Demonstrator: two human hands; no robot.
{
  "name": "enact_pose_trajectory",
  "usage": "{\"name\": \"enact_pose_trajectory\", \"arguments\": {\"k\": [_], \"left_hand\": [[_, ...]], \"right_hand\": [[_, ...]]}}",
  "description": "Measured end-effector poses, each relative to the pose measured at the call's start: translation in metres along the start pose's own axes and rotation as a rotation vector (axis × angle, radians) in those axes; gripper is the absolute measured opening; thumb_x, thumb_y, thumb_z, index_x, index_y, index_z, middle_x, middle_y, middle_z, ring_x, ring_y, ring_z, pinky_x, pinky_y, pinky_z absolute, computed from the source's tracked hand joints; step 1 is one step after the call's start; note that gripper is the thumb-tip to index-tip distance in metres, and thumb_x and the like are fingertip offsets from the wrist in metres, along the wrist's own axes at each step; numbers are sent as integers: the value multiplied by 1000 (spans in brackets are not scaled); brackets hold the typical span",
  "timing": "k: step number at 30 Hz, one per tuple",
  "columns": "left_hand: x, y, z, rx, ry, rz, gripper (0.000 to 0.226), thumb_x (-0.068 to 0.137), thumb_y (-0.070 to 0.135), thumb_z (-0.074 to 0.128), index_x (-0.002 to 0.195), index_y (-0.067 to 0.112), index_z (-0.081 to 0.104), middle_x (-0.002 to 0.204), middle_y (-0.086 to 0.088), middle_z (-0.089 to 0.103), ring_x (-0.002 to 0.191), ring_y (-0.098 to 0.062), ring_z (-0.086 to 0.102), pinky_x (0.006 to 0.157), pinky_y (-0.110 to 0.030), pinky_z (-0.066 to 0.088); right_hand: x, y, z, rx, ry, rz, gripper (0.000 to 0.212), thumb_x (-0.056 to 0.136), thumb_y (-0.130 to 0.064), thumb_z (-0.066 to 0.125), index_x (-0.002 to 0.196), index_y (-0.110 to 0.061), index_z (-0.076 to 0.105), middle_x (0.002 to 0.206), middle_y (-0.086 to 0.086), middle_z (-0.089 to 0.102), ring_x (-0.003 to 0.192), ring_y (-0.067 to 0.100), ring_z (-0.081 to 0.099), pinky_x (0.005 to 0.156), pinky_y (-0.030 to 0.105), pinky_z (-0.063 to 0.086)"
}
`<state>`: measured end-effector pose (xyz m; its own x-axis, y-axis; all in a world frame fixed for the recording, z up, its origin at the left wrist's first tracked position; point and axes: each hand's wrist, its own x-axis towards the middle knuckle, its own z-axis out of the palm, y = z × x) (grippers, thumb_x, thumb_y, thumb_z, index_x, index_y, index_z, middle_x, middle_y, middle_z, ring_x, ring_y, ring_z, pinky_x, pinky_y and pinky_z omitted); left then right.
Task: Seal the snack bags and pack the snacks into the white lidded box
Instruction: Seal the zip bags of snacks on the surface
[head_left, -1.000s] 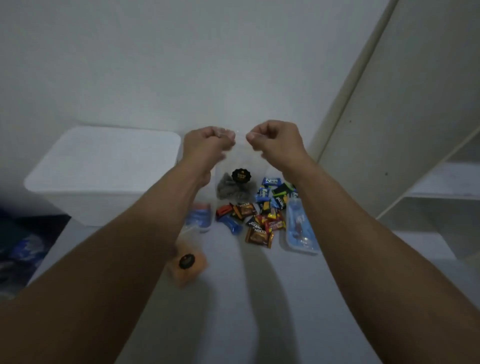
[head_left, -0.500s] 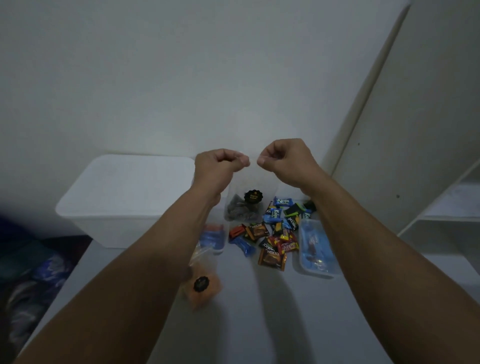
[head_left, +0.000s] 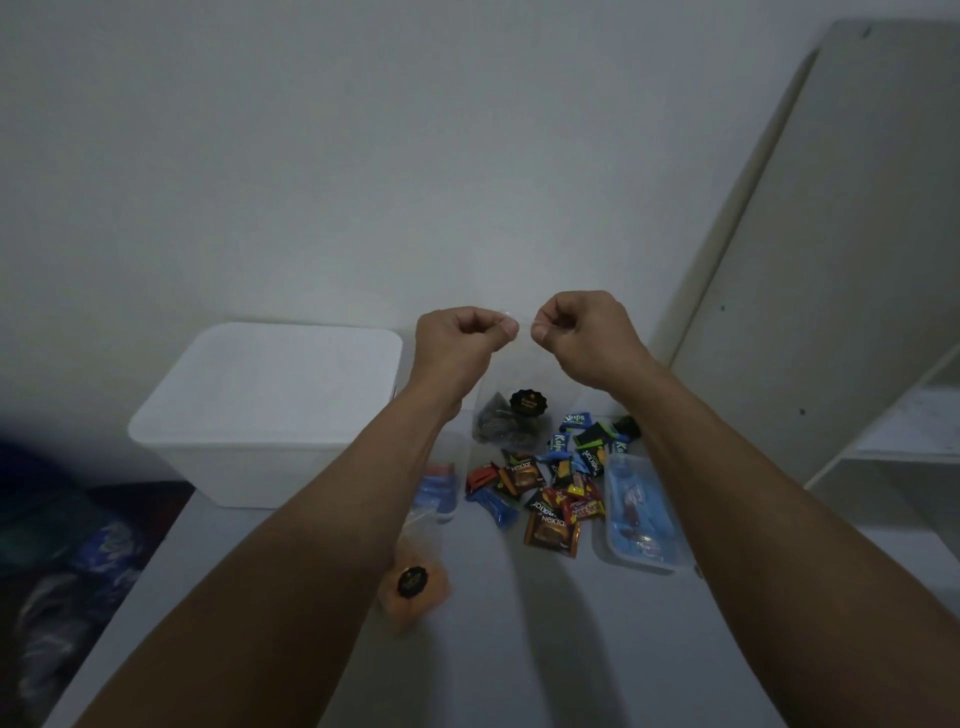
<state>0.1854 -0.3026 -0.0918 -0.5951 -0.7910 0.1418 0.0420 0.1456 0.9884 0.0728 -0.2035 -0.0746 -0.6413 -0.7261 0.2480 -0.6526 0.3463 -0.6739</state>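
Fingers of both hands curl tight, pinching the top edge of a clear bag (head_left: 511, 410): the left hand (head_left: 460, 343) holds one corner, the right hand (head_left: 582, 338) the other, close together. That bag hangs between them above the table (head_left: 519, 649), with dark snacks and a round black label at its bottom. Below lie loose wrapped snacks (head_left: 550, 488), with a clear tray (head_left: 641, 514) just right of them. An orange bag (head_left: 413, 587) lies near the left forearm. At far left stands the white box (head_left: 265, 410), lid on.
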Motion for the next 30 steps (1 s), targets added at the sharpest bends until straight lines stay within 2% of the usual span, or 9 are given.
{"name": "enact_pose_trajectory", "arguments": {"k": [2, 5, 8, 10, 13, 19, 23, 26, 30], "left_hand": [[-1, 1, -1, 5, 8, 16, 2, 79, 6, 73, 80, 4, 73, 72, 1, 68, 58, 9, 61, 57, -3, 47], [0, 3, -6, -17, 57, -1, 1, 80, 5, 72, 80, 4, 72, 71, 2, 67, 57, 9, 59, 58, -4, 46], [3, 6, -12, -74, 80, -32, 7, 80, 5, 71, 75, 9, 69, 71, 3, 66, 55, 9, 57, 58, -6, 45], [4, 7, -16, -96, 47, -39, 8, 80, 6, 72, 76, 11, 67, 74, 4, 65, 59, 6, 58, 59, -10, 45], [1, 9, -16, -75, -18, -37, 10, 77, 9, 75, 78, 14, 67, 76, 3, 65, 66, 0, 59, 60, -14, 48], [-2, 9, -18, -71, 49, -66, 10, 75, 10, 78, 74, 13, 69, 74, 3, 67, 72, -4, 61, 69, -17, 47], [-3, 10, -21, -127, 41, -85, 10, 75, 10, 78, 72, 15, 70, 64, 11, 69, 65, 4, 64, 68, -12, 49], [-2, 11, -23, -201, 52, -115, 7, 77, 9, 76, 74, 14, 71, 74, 3, 71, 74, -5, 67, 80, -20, 49], [-4, 7, -22, -182, 97, -109, 6, 78, 16, 76, 76, 13, 71, 75, 3, 70, 67, 4, 65, 75, -15, 48]], "right_hand": [[0, 0, 1, 38, 0, -7, 19, 84, -28, 69, 67, -32, 61, 70, -14, 62, 76, 16, 61, 85, 47, 53], [-3, 2, -4, 151, -32, 15, 7, 82, -26, 73, 84, -21, 68, 81, -4, 68, 78, 14, 64, 74, 34, 54], [-3, 9, -12, 183, -29, 65, 17, 84, -18, 72, 99, -10, 69, 96, 3, 70, 91, 16, 66, 84, 32, 54], [-3, 9, -15, 213, -1, 73, 16, 84, -16, 72, 98, -9, 71, 92, 2, 70, 88, 14, 65, 84, 30, 53], [-5, 5, -16, 262, 6, 80, 13, 80, -15, 76, 91, -9, 74, 80, 0, 70, 75, 12, 63, 71, 24, 51], [-10, 4, -22, 322, 37, 126, 13, 74, -19, 81, 82, -11, 73, 74, -2, 68, 65, 6, 58, 59, 19, 43], [-12, 4, -24, 349, 91, 149, 12, 72, -18, 82, 73, -12, 72, 73, -2, 69, 67, 7, 60, 62, 20, 44], [-16, 5, -24, 377, 96, 157, 12, 72, -17, 83, 74, -11, 73, 75, 1, 71, 70, 11, 64, 66, 23, 50], [-19, 4, -21, 373, 116, 154, 12, 72, -18, 82, 75, -10, 74, 76, 3, 73, 74, 15, 67, 72, 27, 55]]}}
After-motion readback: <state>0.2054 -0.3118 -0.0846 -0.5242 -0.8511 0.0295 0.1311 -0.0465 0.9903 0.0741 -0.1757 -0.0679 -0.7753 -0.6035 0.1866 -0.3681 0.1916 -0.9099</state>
